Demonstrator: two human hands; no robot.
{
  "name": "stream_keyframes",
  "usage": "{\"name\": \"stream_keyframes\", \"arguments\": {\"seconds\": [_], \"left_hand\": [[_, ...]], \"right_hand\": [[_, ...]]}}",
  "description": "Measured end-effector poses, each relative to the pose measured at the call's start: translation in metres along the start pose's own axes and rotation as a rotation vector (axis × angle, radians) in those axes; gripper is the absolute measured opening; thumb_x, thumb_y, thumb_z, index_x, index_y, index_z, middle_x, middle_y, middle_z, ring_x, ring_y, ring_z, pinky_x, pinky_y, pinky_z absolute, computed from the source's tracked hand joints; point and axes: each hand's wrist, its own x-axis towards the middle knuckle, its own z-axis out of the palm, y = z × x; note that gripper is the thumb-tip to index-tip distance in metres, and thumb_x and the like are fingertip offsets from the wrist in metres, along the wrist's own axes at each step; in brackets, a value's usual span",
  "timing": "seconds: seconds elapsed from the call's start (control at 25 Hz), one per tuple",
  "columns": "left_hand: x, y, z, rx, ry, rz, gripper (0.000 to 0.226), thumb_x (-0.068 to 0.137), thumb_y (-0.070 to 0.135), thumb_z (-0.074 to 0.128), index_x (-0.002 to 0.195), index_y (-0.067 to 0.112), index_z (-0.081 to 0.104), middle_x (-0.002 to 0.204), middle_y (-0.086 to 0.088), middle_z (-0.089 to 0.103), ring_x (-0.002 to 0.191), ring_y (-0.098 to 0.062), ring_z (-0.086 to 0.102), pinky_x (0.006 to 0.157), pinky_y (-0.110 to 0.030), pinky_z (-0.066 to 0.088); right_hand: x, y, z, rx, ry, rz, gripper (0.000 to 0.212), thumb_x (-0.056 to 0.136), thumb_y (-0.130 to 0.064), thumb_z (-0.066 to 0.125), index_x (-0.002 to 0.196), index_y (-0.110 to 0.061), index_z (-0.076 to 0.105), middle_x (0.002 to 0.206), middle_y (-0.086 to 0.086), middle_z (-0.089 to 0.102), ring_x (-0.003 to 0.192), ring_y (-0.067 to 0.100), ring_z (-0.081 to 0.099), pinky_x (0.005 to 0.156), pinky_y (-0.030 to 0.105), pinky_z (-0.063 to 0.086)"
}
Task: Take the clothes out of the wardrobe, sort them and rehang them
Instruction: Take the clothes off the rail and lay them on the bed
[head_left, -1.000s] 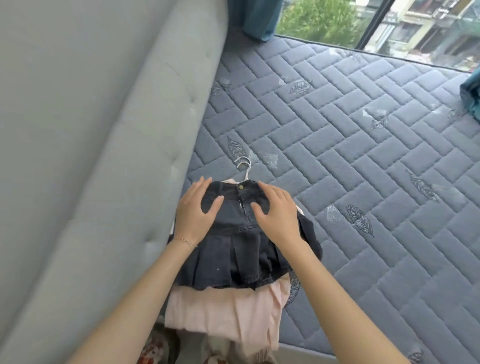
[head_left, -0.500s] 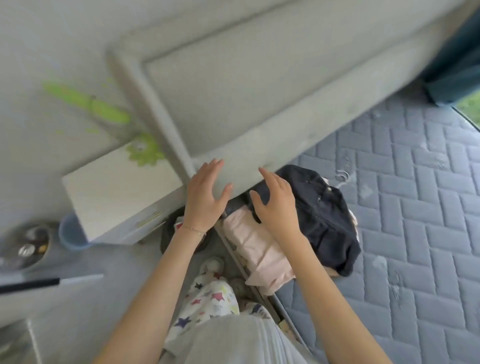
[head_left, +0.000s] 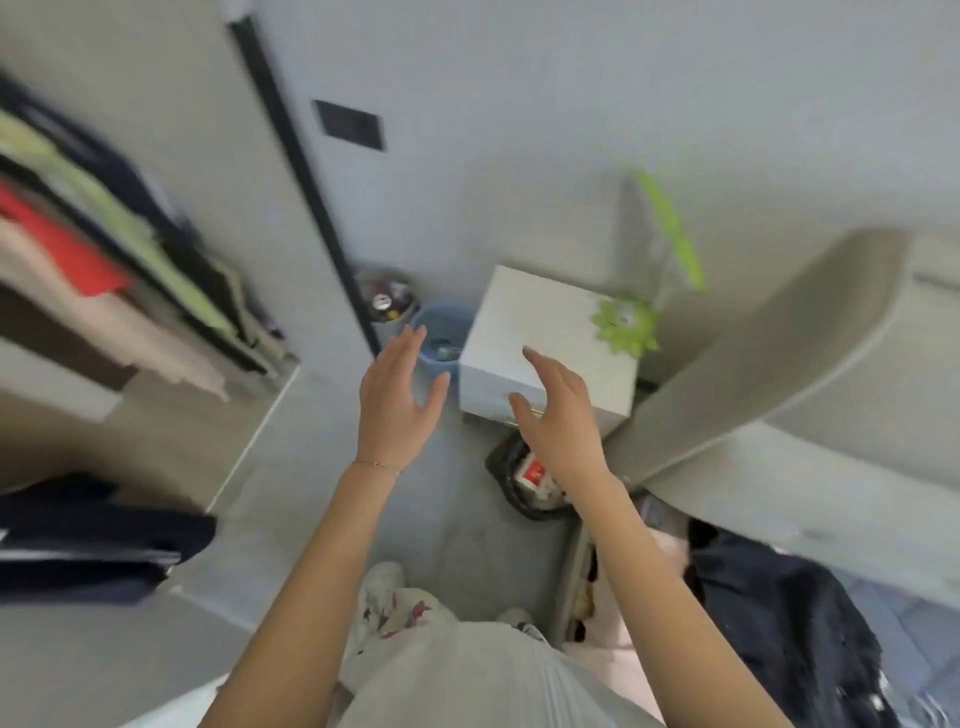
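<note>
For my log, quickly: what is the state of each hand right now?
Left hand: open, holding nothing.
Right hand: open, holding nothing.

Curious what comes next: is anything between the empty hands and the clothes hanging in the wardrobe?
Nothing visible. The left hand and right hand hover empty; the hanging clothes are off to their left, uncovered, only floor between. The picture is blurred.

Hands: left hand (head_left: 397, 410) and right hand (head_left: 563, 421) have lifted off the dark skirt (head_left: 779, 618), now empty.
Skirt: left behind the right fingers.
Hanging clothes (head_left: 104, 260): now in sight, left of the fingers.
</note>
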Motion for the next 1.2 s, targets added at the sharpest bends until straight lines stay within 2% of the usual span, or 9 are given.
{"name": "stream_keyframes", "arguments": {"seconds": [0.12, 0.28, 0.48, 0.6, 0.76, 0.92, 1.2], "left_hand": [[-0.003, -0.057, -0.069, 0.027, 0.113, -0.121, 0.065, 0.09, 0.048, 0.043, 0.145, 0.014, 0.04, 0.153, -0.007, 0.038, 0.142, -0.024, 0.032, 0.116, -0.046, 0.027], [-0.005, -0.126, -0.16, 0.001, 0.243, -0.196, 0.059, 0.094, 0.037, 0.052, 0.146, 0.014, 0.038, 0.153, -0.005, 0.036, 0.142, -0.021, 0.031, 0.115, -0.046, 0.029], [0.001, -0.196, -0.24, 0.024, 0.333, -0.256, 0.062, 0.094, 0.044, 0.047, 0.148, 0.016, 0.035, 0.155, -0.004, 0.035, 0.144, -0.018, 0.029, 0.116, -0.045, 0.029], [0.012, -0.229, -0.274, 0.041, 0.376, -0.288, 0.06, 0.097, 0.039, 0.052, 0.149, 0.016, 0.034, 0.155, -0.003, 0.034, 0.143, -0.018, 0.03, 0.116, -0.043, 0.03], [0.033, -0.258, -0.307, 0.054, 0.437, -0.344, 0.059, 0.096, 0.036, 0.055, 0.148, 0.016, 0.036, 0.154, -0.002, 0.036, 0.142, -0.017, 0.031, 0.115, -0.03, 0.028], [0.059, -0.288, -0.331, 0.063, 0.495, -0.409, 0.059, 0.097, 0.037, 0.054, 0.148, 0.016, 0.035, 0.155, -0.003, 0.033, 0.143, -0.02, 0.029, 0.115, -0.039, 0.03], [0.113, -0.323, -0.365, 0.08, 0.625, -0.554, 0.059, 0.096, 0.038, 0.053, 0.149, 0.02, 0.033, 0.157, -0.003, 0.029, 0.145, -0.02, 0.026, 0.118, -0.045, 0.027]], "right_hand": [[0.026, -0.069, 0.057, -0.013, -0.096, -0.129, 0.053, 0.093, -0.02, 0.06, 0.143, -0.014, 0.045, 0.143, 0.003, 0.05, 0.132, 0.024, 0.042, 0.109, 0.031, 0.03], [0.048, -0.165, 0.13, -0.001, -0.192, -0.234, 0.054, 0.093, -0.023, 0.06, 0.144, -0.016, 0.043, 0.142, 0.004, 0.051, 0.132, 0.025, 0.041, 0.11, 0.04, 0.034], [0.068, -0.254, 0.206, -0.007, -0.248, -0.379, 0.054, 0.095, -0.023, 0.058, 0.145, -0.019, 0.041, 0.145, 0.002, 0.047, 0.134, 0.022, 0.039, 0.107, 0.024, 0.026], [0.083, -0.3, 0.241, -0.004, -0.292, -0.432, 0.053, 0.094, -0.022, 0.058, 0.145, -0.02, 0.041, 0.144, 0.001, 0.047, 0.133, 0.021, 0.039, 0.105, 0.021, 0.025], [0.115, -0.345, 0.28, 0.007, -0.342, -0.501, 0.054, 0.093, -0.019, 0.059, 0.144, -0.018, 0.043, 0.141, 0.003, 0.051, 0.129, 0.024, 0.042, 0.102, 0.023, 0.028], [0.157, -0.381, 0.314, 0.01, -0.399, -0.579, 0.053, 0.092, -0.019, 0.06, 0.142, -0.019, 0.046, 0.14, 0.0, 0.052, 0.13, 0.025, 0.042, 0.108, 0.032, 0.034], [0.238, -0.43, 0.369, -0.01, -0.525, -0.696, 0.054, 0.092, -0.022, 0.057, 0.144, -0.021, 0.042, 0.145, 0.0, 0.047, 0.134, 0.024, 0.039, 0.112, 0.044, 0.036]]}}
